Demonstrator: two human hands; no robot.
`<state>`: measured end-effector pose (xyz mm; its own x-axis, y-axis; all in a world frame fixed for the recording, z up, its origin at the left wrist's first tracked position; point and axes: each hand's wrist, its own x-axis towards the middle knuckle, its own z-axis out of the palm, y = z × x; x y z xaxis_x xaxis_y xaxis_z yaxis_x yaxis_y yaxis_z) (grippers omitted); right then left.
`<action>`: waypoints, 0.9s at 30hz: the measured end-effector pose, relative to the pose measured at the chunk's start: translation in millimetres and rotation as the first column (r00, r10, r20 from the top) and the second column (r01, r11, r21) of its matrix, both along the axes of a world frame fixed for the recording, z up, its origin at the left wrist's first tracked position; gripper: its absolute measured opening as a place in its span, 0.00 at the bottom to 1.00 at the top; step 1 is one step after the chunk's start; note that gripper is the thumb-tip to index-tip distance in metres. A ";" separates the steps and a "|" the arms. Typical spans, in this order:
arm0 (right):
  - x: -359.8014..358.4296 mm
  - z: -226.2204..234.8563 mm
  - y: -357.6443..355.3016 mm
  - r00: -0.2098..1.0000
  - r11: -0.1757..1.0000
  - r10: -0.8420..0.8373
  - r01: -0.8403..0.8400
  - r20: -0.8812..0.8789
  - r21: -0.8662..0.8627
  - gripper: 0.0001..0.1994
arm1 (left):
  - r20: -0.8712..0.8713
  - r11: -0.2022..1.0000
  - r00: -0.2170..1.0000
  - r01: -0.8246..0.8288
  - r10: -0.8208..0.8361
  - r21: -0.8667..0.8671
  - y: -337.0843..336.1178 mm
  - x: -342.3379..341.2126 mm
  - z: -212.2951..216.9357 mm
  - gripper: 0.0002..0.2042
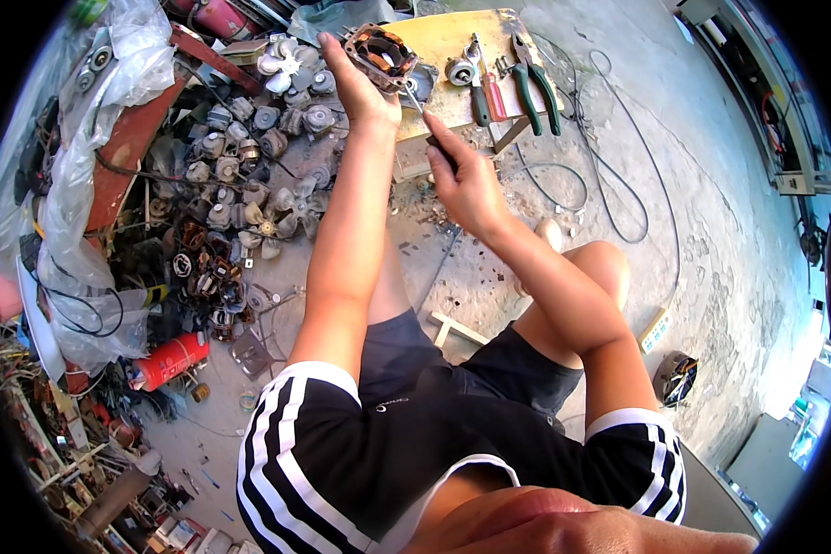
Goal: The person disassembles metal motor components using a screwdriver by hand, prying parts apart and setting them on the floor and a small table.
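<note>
My left hand [369, 102] is raised over the near left part of a low yellow-topped table [425, 35], its fingers around an open motor stator [369, 48] with copper windings. A screwdriver [415, 99] is gripped in my right hand [471, 189], its shaft reaching up to the lower edge of the stator. Exactly where the tip touches is too small to tell. Beside the stator shows a grey metal cover [422, 86]. On the tabletop lie a round motor part [460, 71], a dark-handled tool [479, 102], a red-handled screwdriver [496, 97] and green-handled pliers [535, 83].
To the left spreads a heap of small motors [226, 148] and fan blades [277, 217], with plastic sheeting [74, 194] beyond. A red cylinder [173, 360] lies lower left. Right of the table a cable [644, 208] loops over the floor towards a socket strip [656, 330].
</note>
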<state>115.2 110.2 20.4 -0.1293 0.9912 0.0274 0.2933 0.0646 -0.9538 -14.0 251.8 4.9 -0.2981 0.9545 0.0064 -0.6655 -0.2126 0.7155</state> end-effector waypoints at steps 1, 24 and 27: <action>5.3 -6.3 6.5 1.000 0.997 0.010 -0.008 -0.025 0.075 0.22 | -0.026 1.000 0.999 0.021 -0.020 0.016 1.8 -0.6 -0.3 0.42; 69.9 31.1 36.6 0.562 0.760 -0.053 -0.514 -0.826 -0.398 0.28 | -0.622 0.932 0.721 0.361 -0.307 -0.041 -17.9 -15.1 5.3 0.54; 73.4 28.0 38.6 0.499 0.744 -0.054 -0.558 -0.865 -0.368 0.28 | -0.809 0.951 0.571 0.306 -0.141 0.050 -13.4 -16.3 6.5 0.55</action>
